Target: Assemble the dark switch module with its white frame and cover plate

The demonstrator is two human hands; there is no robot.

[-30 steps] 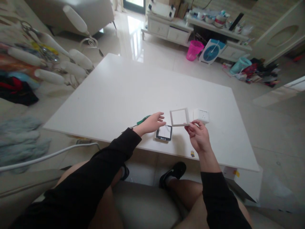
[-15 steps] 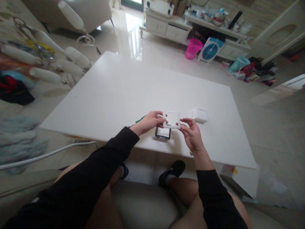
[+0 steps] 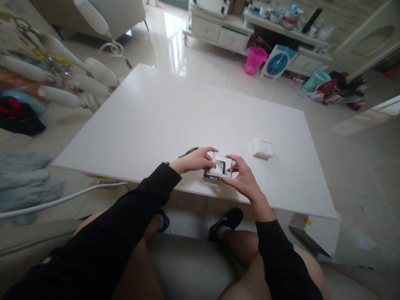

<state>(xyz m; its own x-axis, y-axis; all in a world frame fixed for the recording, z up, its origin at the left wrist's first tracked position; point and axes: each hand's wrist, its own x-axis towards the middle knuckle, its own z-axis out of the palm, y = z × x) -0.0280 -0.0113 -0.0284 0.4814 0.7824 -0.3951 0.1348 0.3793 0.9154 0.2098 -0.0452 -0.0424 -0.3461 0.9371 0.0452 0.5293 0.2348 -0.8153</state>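
Note:
Both hands grip a square white frame (image 3: 228, 168), like a socket faceplate surround, near the table's front edge. My left hand (image 3: 198, 160) pinches its left side with thumb and fingers. On the opposite side my right hand (image 3: 244, 176) closes round the edge and lower corner. Directly beneath lies a shallow box-like piece with a black rim (image 3: 212, 177), partly seen through the frame's opening; whether the two touch I cannot tell. A green-handled tool (image 3: 189, 152), its far part hidden by my left hand, rests on the table. To the right stands a white wall socket on its box (image 3: 263, 148).
The white table (image 3: 156, 121) spreads out ahead of my knees. A metal stand with white bulb-shaped parts (image 3: 90, 83) rises at its left. Beyond are a pink basket (image 3: 255, 61), a blue fan (image 3: 277, 62) and a low cabinet (image 3: 215, 35). A white cable (image 3: 68, 201) runs at lower left.
The white frame has come down toward me, over the black-rimmed piece, and its tilt has changed. My right hand has moved left and wrapped further round it.

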